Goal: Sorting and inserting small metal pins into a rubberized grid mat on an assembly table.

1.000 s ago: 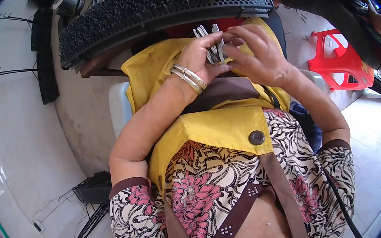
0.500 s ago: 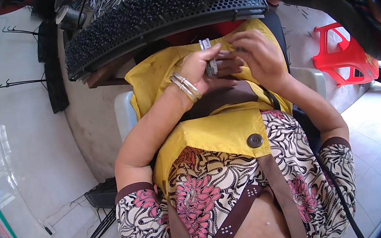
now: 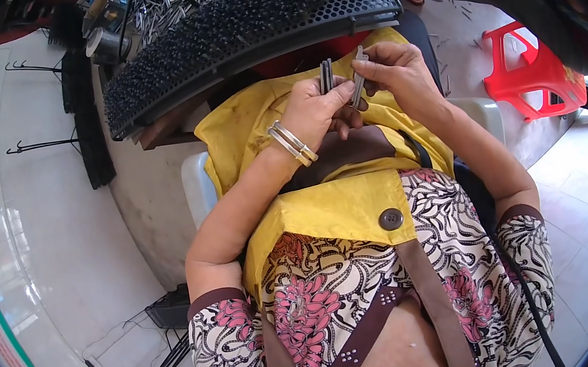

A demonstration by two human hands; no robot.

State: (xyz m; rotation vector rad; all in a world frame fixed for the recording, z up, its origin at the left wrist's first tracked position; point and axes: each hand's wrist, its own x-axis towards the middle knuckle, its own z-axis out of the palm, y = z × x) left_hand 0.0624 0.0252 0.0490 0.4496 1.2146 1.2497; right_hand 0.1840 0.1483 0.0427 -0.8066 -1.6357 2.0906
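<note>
Pinching slim silver metal strips [image 3: 361, 81], the nearly closed right hand [image 3: 404, 76] seems to have just divided them from other strips [image 3: 326, 75], gripped by the closed left hand [image 3: 309, 114].

1 fisheye view from the head, steeply downward, near left hand [image 3: 309, 114] and right hand [image 3: 402, 73]

Strips [image 3: 361, 80] in hands [image 3: 311, 117], tray [image 3: 353, 9] seemingly on table [image 3: 159, 132]

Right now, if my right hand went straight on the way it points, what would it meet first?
Probably your left hand or the thin metal pieces it holds, though depth is unclear in this view.
</note>
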